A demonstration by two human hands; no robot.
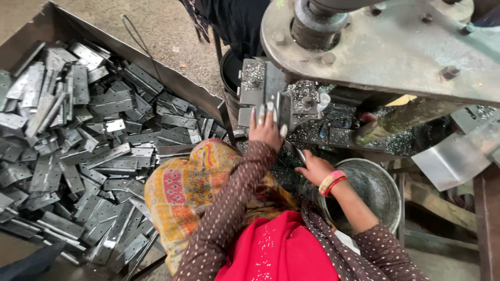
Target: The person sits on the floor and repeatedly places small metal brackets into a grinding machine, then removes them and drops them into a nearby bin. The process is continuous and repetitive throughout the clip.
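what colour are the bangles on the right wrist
Red and pink bangles, clearest in the head view.

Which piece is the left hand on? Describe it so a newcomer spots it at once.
Start at the big grey press head at top right. Just below its left edge is a steel fixture block strewn with shavings. The left hand presses a flat metal plate against it; unlike the loose hinge plates piled in the tray at left, this one stands at the machine, under fingertips.
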